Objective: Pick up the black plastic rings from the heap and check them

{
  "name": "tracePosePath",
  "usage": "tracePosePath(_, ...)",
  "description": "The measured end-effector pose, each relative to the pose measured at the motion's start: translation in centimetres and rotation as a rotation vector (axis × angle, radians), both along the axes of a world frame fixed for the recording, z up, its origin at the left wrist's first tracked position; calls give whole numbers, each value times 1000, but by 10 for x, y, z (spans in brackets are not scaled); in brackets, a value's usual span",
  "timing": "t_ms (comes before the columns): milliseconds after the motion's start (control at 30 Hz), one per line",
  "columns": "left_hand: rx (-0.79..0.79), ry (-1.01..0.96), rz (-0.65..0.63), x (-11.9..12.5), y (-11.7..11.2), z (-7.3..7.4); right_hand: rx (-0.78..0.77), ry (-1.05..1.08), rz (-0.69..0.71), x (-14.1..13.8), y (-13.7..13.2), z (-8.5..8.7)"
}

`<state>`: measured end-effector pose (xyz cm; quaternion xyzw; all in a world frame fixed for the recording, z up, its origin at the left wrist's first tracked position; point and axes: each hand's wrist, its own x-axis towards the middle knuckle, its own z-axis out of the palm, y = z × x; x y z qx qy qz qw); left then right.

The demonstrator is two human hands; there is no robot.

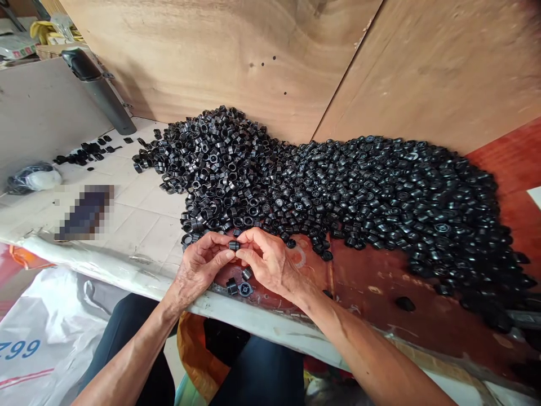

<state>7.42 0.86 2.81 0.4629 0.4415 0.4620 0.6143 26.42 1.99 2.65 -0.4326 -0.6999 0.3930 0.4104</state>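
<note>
Between the fingertips of both hands is a small black plastic cap [234,246], held just above the table near its front edge. My left hand [200,262] pinches it from the left, thumb and forefinger closed. From the right, my right hand [267,260] pinches the same piece. Below the hands, a round black part with a spoked face [245,289] and a black ring [232,286] lie on the reddish-brown surface. Behind them rises a heap of open black rings [220,163], which runs into a wide pile of rounded black caps [380,192] on the right.
A wooden panel [236,62] closes off the back. On the left stand a dark grey tube [112,104], scattered black pieces [87,152] and a plastic bag [36,177]. A single cap [404,304] lies at right. A white sack [54,327] and an orange bag [194,361] are below the edge.
</note>
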Motion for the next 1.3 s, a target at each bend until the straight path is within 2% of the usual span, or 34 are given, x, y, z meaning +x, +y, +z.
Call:
tracePosePath(67,10,19,11,1,-1,0,-140,44,10,-1,0,1)
tracePosePath(133,6,31,14,0,-1,0,-210,64,5,-1,0,2)
tracePosePath(333,-44,-7,-42,-3,1,-4,-103,-23,12,2,0,8)
tracePosePath(467,-49,-18,-64,-1,0,-7,-184,9,2,3,0,9)
tracePosePath(667,23,55,-5,3,-1,-4,-312,121,-45,-3,0,6)
tracePosePath(800,86,143,14,2,0,-9,-366,159,-92,-7,0,5)
tracePosePath(900,92,190,51,1,1,-10,-345,133,-89,-4,3,7)
tracePosePath(1000,110,238,120,1,4,-7,-288,64,-103,5,9,10)
tracePosePath(1067,109,299,119,3,6,-4,-263,6,-126,12,14,10)
tracePosePath(1200,37,420,24,4,7,-2,-224,-198,-15,25,23,9)
tracePosePath(1300,110,511,-16,0,6,-5,-227,-342,153,34,25,9)
